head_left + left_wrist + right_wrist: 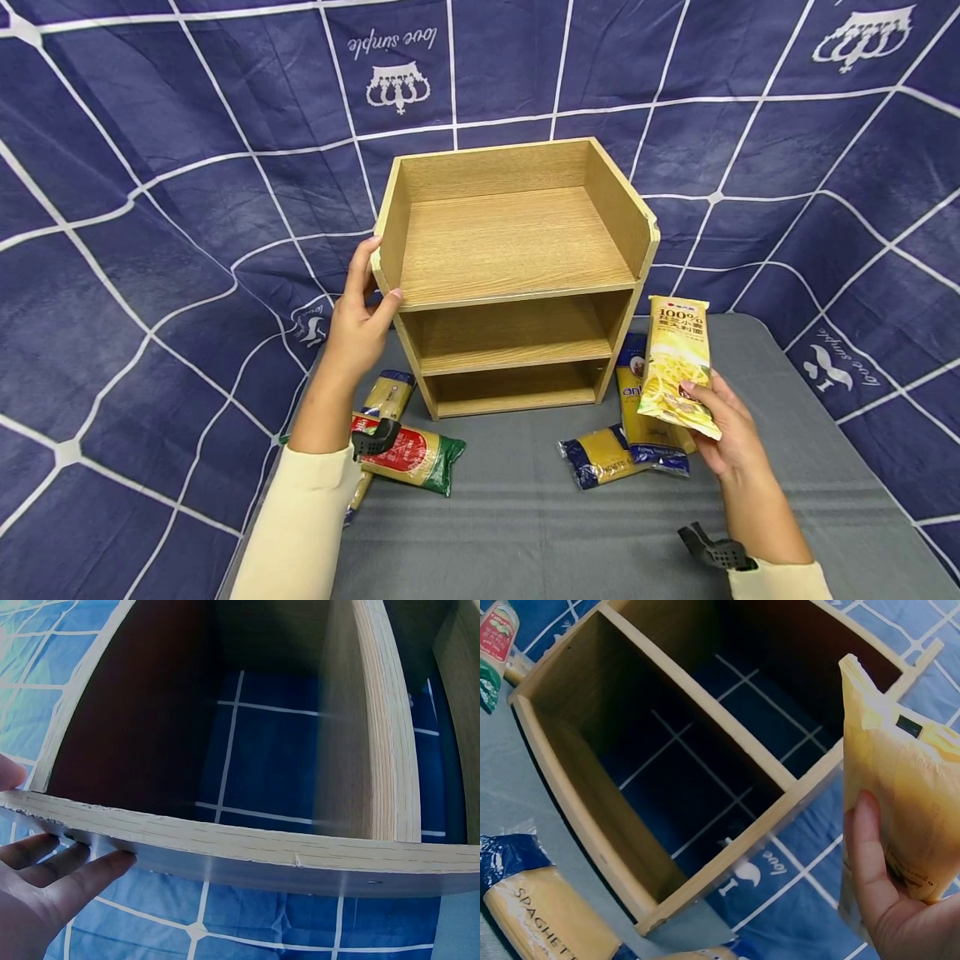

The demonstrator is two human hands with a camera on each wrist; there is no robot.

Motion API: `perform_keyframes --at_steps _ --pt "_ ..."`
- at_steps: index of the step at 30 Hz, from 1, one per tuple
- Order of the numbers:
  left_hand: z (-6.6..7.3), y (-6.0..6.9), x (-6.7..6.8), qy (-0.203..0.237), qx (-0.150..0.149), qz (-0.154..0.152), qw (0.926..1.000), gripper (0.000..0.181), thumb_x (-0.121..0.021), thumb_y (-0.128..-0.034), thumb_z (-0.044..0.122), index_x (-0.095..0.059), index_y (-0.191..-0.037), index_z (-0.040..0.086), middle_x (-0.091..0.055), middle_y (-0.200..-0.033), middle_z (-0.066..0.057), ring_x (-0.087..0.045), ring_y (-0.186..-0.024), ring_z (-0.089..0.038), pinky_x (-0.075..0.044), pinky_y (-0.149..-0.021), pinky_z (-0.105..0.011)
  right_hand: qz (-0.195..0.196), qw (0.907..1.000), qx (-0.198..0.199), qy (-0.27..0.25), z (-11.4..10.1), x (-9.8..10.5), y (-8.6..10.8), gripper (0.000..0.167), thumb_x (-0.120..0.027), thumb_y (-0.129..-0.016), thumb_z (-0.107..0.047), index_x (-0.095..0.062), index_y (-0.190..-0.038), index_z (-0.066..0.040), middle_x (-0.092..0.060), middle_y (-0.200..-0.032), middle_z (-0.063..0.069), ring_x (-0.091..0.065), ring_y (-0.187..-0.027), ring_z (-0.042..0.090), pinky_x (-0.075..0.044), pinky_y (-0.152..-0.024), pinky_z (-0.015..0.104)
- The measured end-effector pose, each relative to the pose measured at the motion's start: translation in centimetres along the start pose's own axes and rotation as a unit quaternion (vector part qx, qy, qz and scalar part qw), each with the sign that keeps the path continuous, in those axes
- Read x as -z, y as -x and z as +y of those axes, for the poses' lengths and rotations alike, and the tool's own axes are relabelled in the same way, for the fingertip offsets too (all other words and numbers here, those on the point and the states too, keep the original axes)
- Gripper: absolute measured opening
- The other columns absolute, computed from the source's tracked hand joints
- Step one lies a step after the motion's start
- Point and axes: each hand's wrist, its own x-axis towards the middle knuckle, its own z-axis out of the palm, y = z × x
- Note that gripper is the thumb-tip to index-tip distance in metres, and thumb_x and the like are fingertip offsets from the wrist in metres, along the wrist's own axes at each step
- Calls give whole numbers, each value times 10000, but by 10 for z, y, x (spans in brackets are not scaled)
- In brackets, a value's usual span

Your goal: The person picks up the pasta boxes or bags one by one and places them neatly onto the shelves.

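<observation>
The packet handling looks to be at an early point: one yellow packet (677,354) is in hand, while at least four others lie on the tabletop (517,483) with no fingers on them.

The right hand (727,429) has a firm grip around the lower end of the yellow packet, thumb across its front, holding it above the packets between the shelf unit and the tabletop's right edge. The left hand (360,329) has its grip on the shelf unit's left side panel, thumb at the front edge and fingers outside.

The wooden shelf unit (510,242) stands toward the tabletop's back edge. It has a walled top level and two compartments below; no packet shows inside any of them, and blue cloth (266,757) is visible through the back.

Near the tabletop's left edge, a red-labelled packet (416,454) lies across a blue-ended packet (391,393). Right of the shelf unit, a spaghetti packet (602,457) touches a blue-and-yellow packet (651,442).
</observation>
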Motion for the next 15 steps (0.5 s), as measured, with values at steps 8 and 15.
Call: perform_keyframes --at_steps 8,15 --pt "-1 -1 0 -15 -33 -18 10000 645 -581 -1006 109 -331 -1542 367 -568 -1445 -105 -555 -1264 -237 -522 -793 -140 -240 9996 106 -87 -8 -9 0 401 -330 -1061 33 -467 -1405 -122 -746 -1031 113 -765 -858 206 -612 -705 282" --pt "0 -1 0 30 -22 -18 10000 644 -579 -1004 100 -334 -1542 357 -552 -1464 -110 -547 -1278 -239 -523 -796 -147 -328 9992 199 -67 -15 -18 -2 408 -327 -1061 37 -449 -1418 -117 -746 -1030 119 -767 -847 204 -608 -696 269"
